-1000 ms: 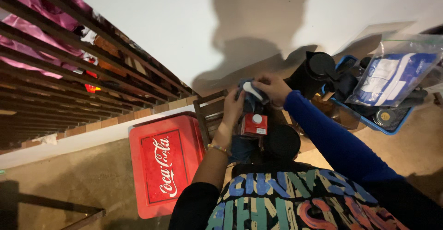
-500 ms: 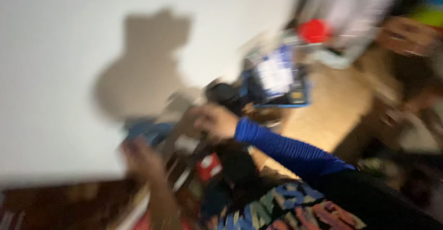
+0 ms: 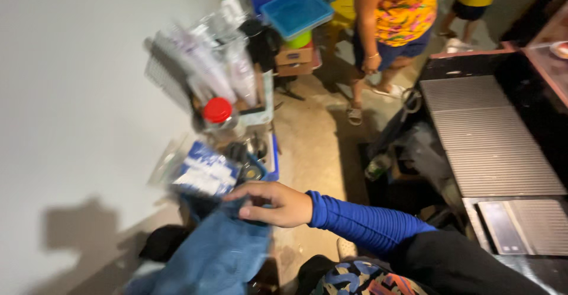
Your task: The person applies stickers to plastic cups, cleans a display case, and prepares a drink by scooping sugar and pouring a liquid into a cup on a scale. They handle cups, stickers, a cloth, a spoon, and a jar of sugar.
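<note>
My right hand [image 3: 273, 203], on an arm in a blue ribbed sleeve, pinches the upper edge of a blue denim cloth [image 3: 216, 253] that hangs low at the left. Just beyond the fingers lies a clear plastic bag [image 3: 201, 171] of blue and white packets. A jar with a red lid [image 3: 218, 111] stands behind it against the white wall. My left hand is out of the picture.
Stacks of clear plastic cups [image 3: 207, 64] and a blue tray [image 3: 296, 11] crowd the wall side. A person in a yellow patterned top [image 3: 399, 17] stands on the concrete floor [image 3: 313, 147]. A black counter with ribbed metal plates [image 3: 485, 129] runs along the right.
The view has swung away from the red crate and wooden slats. My left hand has gone out of sight. My right hand has moved onto the denim cloth.
</note>
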